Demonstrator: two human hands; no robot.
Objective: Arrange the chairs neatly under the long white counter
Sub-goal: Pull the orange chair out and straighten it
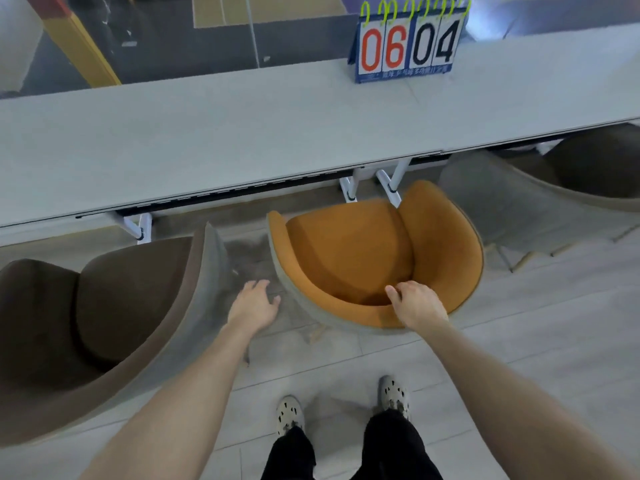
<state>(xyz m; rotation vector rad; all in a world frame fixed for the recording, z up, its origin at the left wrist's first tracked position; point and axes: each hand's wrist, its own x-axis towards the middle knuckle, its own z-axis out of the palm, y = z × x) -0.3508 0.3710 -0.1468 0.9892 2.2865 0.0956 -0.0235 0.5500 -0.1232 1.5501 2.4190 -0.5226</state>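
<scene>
An orange tub chair [349, 251] with a grey outer shell stands in front of the long white counter [242, 140], its seat facing the counter and turned slightly left. My right hand [415, 304] grips the top rim of its backrest. My left hand [254, 303] hovers open in the gap just left of the orange chair, touching nothing. A brown tub chair [104, 306] stands to the left, out from the counter. Another brown and grey chair [554, 188] sits at the right, partly under the counter.
A flip scoreboard [408, 43] reading 06 and 04 stands on the counter's far edge. White folding counter legs [388, 181] come down behind the orange chair. Pale tiled floor [519, 323] spreads around my feet [346, 407]. A glass wall runs behind the counter.
</scene>
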